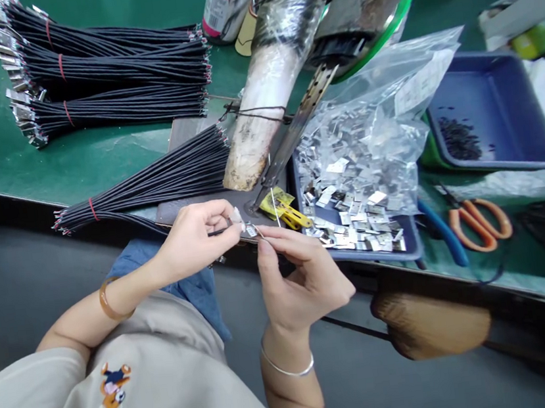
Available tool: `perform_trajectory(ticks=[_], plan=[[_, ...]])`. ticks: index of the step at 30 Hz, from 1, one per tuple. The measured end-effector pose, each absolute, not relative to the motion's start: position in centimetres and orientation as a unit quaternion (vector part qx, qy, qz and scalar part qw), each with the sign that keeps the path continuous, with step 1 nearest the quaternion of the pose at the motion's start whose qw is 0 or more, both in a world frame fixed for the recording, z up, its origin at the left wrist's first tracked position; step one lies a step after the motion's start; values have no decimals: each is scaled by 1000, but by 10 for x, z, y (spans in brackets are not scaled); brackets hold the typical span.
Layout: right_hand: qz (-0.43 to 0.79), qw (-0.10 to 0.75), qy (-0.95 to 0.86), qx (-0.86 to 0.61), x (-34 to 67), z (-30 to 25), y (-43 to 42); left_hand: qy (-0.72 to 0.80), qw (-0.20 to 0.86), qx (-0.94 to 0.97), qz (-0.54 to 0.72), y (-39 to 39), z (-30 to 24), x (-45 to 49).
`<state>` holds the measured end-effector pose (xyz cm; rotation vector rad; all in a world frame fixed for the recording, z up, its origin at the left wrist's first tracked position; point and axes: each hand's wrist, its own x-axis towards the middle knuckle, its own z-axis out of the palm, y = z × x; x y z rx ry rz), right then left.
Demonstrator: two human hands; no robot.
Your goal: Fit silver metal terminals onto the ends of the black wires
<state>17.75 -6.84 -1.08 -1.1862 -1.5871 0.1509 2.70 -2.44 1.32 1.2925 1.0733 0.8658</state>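
My left hand (201, 236) is closed in a pinch on the end of a black cable (219, 231). A small shiny metal piece (251, 231) sits at that end, just past the fingertips. From the other side, my right hand (303, 273) pinches a thin wire (259, 231) between thumb and forefinger, close to the metal piece. Behind the hands a soldering iron (307, 104) slants down, its tip near the bench. A bundle of black cables (164, 174) with a red band lies to the left. A yellow clip-like piece (294, 214) lies beyond my right hand.
A blue tray (373, 254) holds many small metal pieces and a clear plastic bag (386, 124). Orange-handled scissors (478, 225) and blue-handled pliers (448, 235) lie right of it. Another blue tray (523, 100), banded cable bundles (112, 71), a jar (228, 4) and a wrapped duct (267, 79) stand farther back.
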Motion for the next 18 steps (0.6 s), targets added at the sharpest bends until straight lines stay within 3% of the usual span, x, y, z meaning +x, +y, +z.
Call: perform_trajectory(ticks=[4, 7, 12, 18], plan=[[107, 580, -631, -504, 175, -10, -68, 426, 665, 494, 363, -21, 13, 22], [67, 610, -609, -503, 174, -7, -68, 416, 679, 485, 362, -20, 15, 21], [-8, 561, -684, -465, 172, -5, -69, 418, 670, 487, 372, -20, 17, 23], [95, 592, -611, -517, 173, -15, -67, 429, 670, 478, 372, -19, 18, 23]])
